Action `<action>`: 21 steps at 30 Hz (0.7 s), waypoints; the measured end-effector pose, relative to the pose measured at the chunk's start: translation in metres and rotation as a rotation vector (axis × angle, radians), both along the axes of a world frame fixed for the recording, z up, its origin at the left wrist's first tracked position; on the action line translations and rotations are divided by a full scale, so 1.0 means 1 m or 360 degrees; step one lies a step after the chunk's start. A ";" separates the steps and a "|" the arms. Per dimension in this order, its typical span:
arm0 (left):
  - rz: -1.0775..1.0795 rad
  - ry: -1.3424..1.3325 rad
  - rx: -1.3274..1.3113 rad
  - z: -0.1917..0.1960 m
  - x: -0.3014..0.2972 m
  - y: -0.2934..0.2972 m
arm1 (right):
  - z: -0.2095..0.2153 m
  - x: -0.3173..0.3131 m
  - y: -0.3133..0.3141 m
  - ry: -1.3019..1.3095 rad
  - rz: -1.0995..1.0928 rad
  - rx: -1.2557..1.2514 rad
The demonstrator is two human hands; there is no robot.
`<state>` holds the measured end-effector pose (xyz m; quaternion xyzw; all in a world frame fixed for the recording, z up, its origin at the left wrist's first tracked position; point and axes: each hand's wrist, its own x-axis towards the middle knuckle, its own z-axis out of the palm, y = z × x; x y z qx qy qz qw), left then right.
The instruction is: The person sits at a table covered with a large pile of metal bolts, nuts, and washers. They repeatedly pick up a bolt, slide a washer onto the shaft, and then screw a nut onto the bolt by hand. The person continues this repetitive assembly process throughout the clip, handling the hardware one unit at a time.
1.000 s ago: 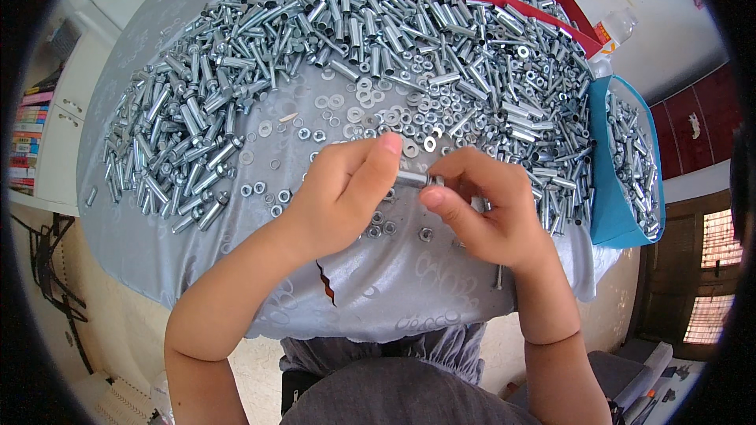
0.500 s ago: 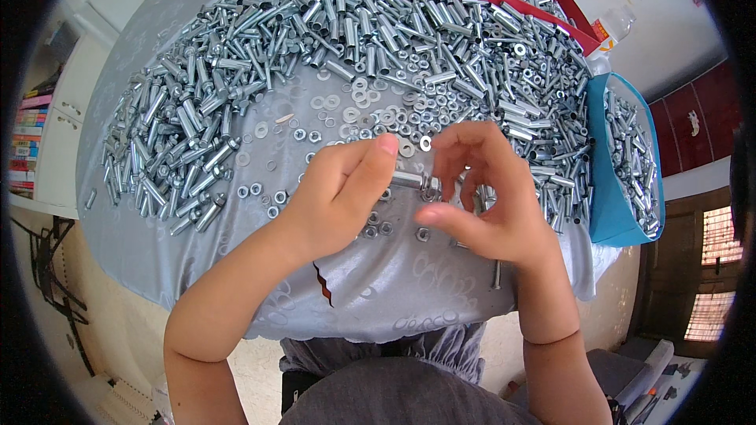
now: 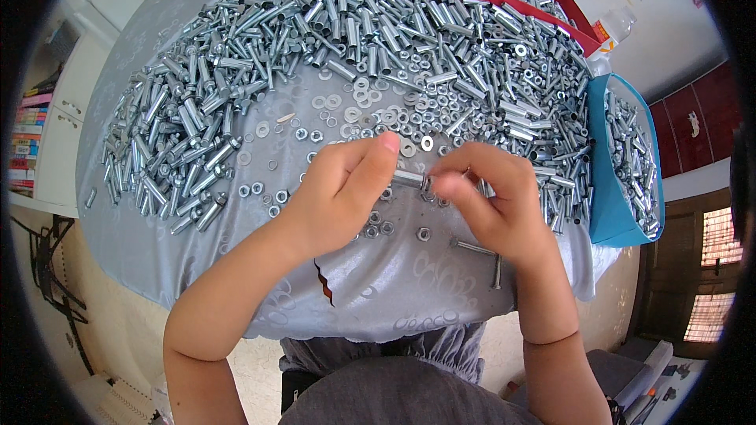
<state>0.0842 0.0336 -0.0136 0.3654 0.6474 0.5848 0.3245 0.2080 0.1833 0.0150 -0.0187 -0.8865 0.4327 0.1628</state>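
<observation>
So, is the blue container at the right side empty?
No, the blue container holds many silver metal parts.

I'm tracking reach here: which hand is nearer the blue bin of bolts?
Right. The right hand works just left of the blue bin; the left hand sits farther left, beyond it.

Work area: cloth-covered table in a bright, daylit room.
A grey patterned tablecloth (image 3: 378, 299) covers the table, its front edge hanging down with a small tear near the middle. Pale floor (image 3: 102, 323) shows below on both sides. At left stand a white cabinet (image 3: 67, 122) and a stack of books (image 3: 22, 142), with a dark wire frame (image 3: 51, 267) on the floor beneath. At right, a dark red wall panel (image 3: 681, 130) and a slatted window (image 3: 713, 275) admitting daylight.
</observation>
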 end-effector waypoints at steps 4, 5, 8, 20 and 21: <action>0.0051 -0.0079 0.0069 0.001 0.003 0.001 | -0.001 -0.004 -0.005 0.0104 -0.0019 0.0060; 0.0022 -0.0067 0.0063 0.001 0.000 0.001 | -0.004 -0.004 -0.001 0.0135 0.0023 0.0258; 0.0005 -0.0089 0.0081 0.000 0.000 0.000 | -0.003 -0.003 0.004 0.0110 0.0099 0.0432; 0.0046 -0.0045 0.0069 0.000 0.005 0.002 | 0.003 -0.008 -0.016 0.0148 -0.0113 0.0162; 0.0060 -0.0039 0.0086 0.001 0.005 0.002 | 0.002 -0.007 -0.014 0.0156 -0.0067 0.0255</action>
